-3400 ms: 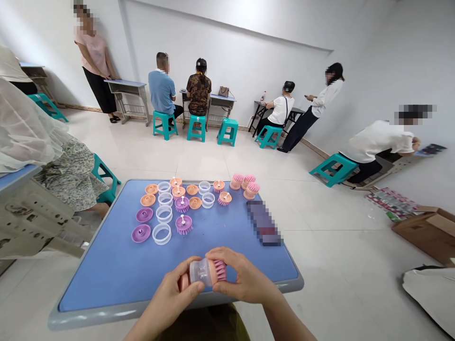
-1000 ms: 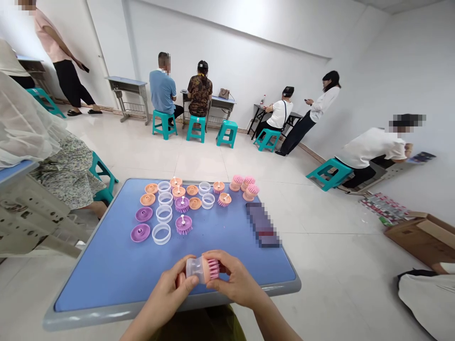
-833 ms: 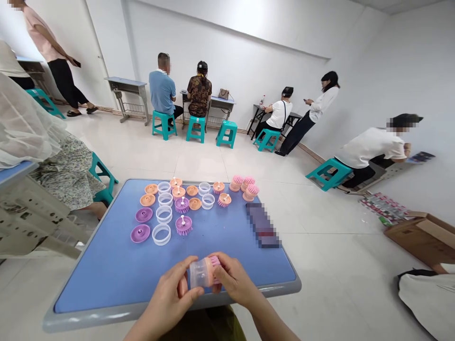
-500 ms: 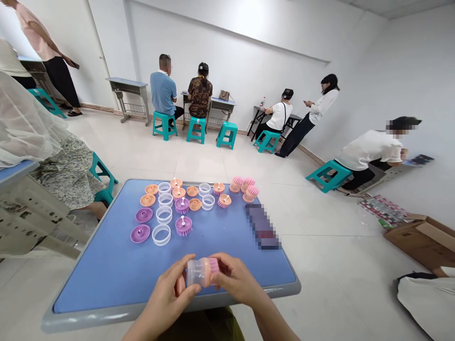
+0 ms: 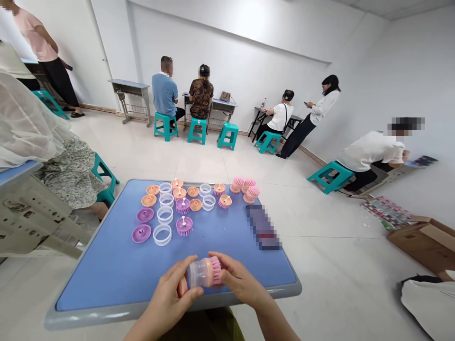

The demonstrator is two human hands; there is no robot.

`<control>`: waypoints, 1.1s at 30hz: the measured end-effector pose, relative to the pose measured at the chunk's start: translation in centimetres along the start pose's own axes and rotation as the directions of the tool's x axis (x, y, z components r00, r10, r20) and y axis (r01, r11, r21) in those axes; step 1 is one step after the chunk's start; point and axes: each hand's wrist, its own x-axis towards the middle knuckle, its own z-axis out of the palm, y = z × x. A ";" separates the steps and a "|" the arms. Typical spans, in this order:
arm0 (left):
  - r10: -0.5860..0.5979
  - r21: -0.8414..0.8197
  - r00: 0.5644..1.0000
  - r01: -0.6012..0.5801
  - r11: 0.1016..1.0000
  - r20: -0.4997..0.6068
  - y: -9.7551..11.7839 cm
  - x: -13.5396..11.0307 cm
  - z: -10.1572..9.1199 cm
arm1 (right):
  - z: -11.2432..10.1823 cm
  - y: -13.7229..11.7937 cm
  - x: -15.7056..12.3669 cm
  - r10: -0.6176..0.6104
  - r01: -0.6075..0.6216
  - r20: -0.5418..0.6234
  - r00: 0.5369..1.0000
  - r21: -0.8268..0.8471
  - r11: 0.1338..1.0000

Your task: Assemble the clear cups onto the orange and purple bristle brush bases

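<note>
A blue desk top [image 5: 99,279] with a grey rim fills the near view. Just above its near edge, a pink-bristled brush with a clear plastic sleeve [image 5: 198,274] is held on its side. It is clamped between both hands, which are close together: the left hand [image 5: 166,297] is wrapped around the clear end, and the right hand [image 5: 237,280] is pressed over the bristle end. Whether the brush touches the desk cannot be told.

Farther up the desk, parts are laid out in loose rows. Clear plastic rings [image 5: 162,235] are set among orange discs [image 5: 149,201], purple discs [image 5: 141,233] and purple bristle heads [image 5: 184,226] with white pins. Pink bristle heads [image 5: 247,185] are clustered at the far edge, and a pixelated flat object [image 5: 263,227] lies near the right edge.

To the left, a seated person in a floral skirt [image 5: 67,173] is seen beside a teal stool [image 5: 103,175]. A cardboard box [image 5: 424,248] is seen on the floor at right, past which a person in white [image 5: 371,151] is seated bent forward. Against the far wall, more people are seated on teal stools at desks, and one is standing.
</note>
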 end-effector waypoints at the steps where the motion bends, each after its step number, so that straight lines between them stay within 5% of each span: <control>1: -0.013 0.003 1.000 0.014 1.000 -0.009 0.0 0.0 0.0 | 0.0 -0.1 -0.1 -0.024 0.024 -0.021 0.999 -0.007 1.000; 4: -0.013 0.028 1.000 0.014 1.000 -0.016 0.0 -0.1 0.0 | 0.1 -0.3 -0.1 -0.051 0.049 -0.066 0.997 -0.036 0.998; 8: 0.034 0.039 0.999 -0.035 0.999 0.019 -0.2 -0.3 0.2 | 0.3 0.1 0.2 0.080 -0.077 -0.042 0.996 0.084 0.994; 14: 0.037 0.048 0.999 -0.037 0.998 0.004 -0.4 -0.2 0.4 | 0.1 0.5 -0.1 -0.036 0.040 -0.034 0.999 0.142 0.989; 20: 0.063 0.072 0.997 -0.066 0.995 0.045 -0.3 -0.5 0.7 | 0.4 0.3 0.1 0.038 -0.033 -0.023 0.999 0.182 0.983; 26: -0.068 -0.178 0.997 0.073 0.981 0.030 0.1 -0.5 0.6 | 1.3 0.5 0.5 0.046 -0.023 -0.087 0.995 0.249 0.968; 29: -0.296 -0.573 0.955 0.257 0.779 0.026 0.6 -0.1 0.5 | 1.7 0.3 0.6 0.000 0.045 -0.167 0.986 0.266 0.963; 33: -0.499 -0.933 0.851 0.299 0.203 0.164 1.1 0.4 0.1 | 1.7 0.5 0.5 -0.042 0.104 -0.243 0.969 0.250 0.963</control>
